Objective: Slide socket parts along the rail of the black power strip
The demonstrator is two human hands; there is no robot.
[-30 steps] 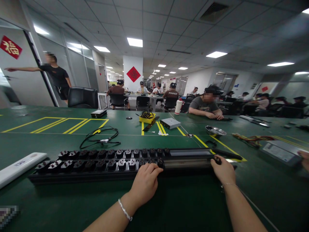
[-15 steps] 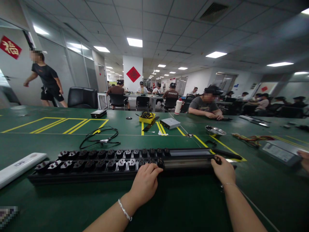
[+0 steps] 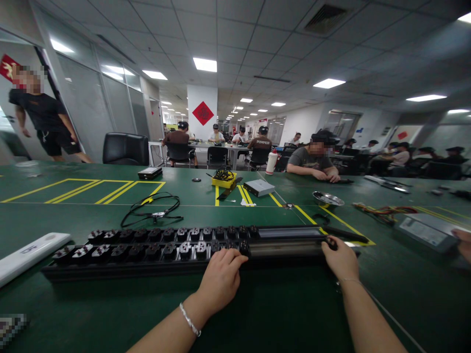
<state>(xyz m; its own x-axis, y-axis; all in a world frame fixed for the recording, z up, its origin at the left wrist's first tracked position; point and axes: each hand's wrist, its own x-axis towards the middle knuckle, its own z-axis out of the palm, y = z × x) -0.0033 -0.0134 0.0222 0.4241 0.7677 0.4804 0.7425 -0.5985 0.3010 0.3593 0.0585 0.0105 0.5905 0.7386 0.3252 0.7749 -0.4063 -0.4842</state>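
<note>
Two long black trays lie side by side across the green table (image 3: 290, 306). The near tray (image 3: 125, 273) carries a row of black plugs (image 3: 153, 251), which fills its left and middle part; several have their pins upward. The far tray (image 3: 289, 232) has a similar row, and at its right part a smooth strip is visible. Behind them, a yellow box (image 3: 225, 182) contains a heap of black cable (image 3: 223, 173). A metal bowl (image 3: 328, 198) stands farther to the right; its content I cannot tell.

The front edge of the near tray faces the person, and the green surface extends from it between the two forearms. Between the hands, the smooth floor of this tray is seen. A white bar (image 3: 33, 257) is near the left ends of the trays, and a loop of thin cable (image 3: 150, 208) lies behind them.

The left hand (image 3: 222, 274) comes over the front edge with bent fingers, its fingertips at the last plug of the near row; whether it grips this plug, I cannot tell. The right hand (image 3: 340, 257) is at the right end of the same tray, its fingers closed around a small dark piece (image 3: 332, 241). Both forearms reach forward, well apart.
</note>
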